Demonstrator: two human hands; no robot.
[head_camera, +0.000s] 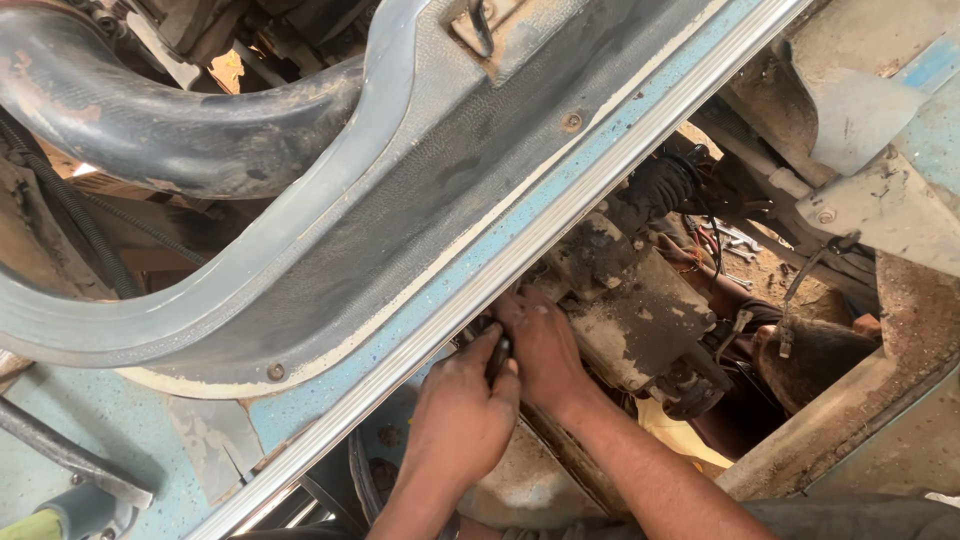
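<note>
Starting at the left, your left hand (460, 415) is curled around a short dark tool handle (498, 355), fingers pressed together on it, and the handle's long axis runs up and a little left, toward the narrow gap under the bright metal trim strip (520, 250). That strip crosses the whole view on a diagonal from lower left to upper right, so the handle stands nearly across it and not along it. The tip of the tool is hidden between your two hands (I cannot tell what kind of tip it has). Just to the right, your right hand (540, 345) lies touching the left one, fingers bent and pressed down at the edge of the dirty grey gearbox housing (630, 310); whether it pinches a small part there, I cannot tell. The working point lies up and slightly left from both hands, right at the strip's lower edge, and your right hand is the nearer to it. The housing continues to the right and downward from your right hand. Further right, below the opening, another person (810, 360) is lying under the vehicle, well apart from your hands.
</note>
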